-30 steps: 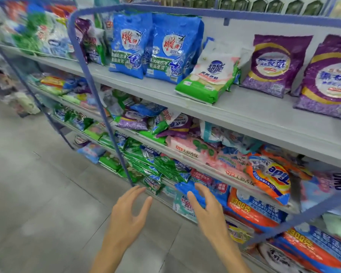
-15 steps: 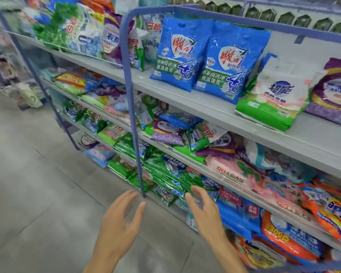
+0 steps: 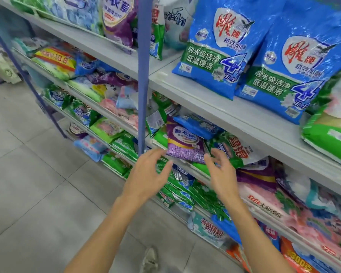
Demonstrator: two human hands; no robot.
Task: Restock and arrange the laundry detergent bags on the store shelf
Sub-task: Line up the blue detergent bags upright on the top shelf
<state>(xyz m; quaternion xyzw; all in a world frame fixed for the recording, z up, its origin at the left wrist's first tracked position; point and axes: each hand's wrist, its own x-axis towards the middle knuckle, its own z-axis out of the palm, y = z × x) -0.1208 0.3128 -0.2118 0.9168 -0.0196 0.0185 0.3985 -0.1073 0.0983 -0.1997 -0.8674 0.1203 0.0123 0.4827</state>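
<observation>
A small purple detergent bag lies tilted at the front of the second shelf, on a jumble of green, blue and pink bags. My left hand and my right hand hover just below it, one on each side, fingers spread and relaxed, holding nothing. The right hand's fingertips are at the bag's lower right corner; I cannot tell whether they touch it. Two big blue detergent bags stand leaning on the grey top shelf.
A blue upright post of the shelf frame stands just left of the purple bag. Lower shelves hold piled green bags and pink bags. Grey tiled floor stretches to the left. A shoe shows below.
The view has moved closer to the shelves and leftward. Both hands have risen from the lower shelf level to the purple bag on the second shelf.
</observation>
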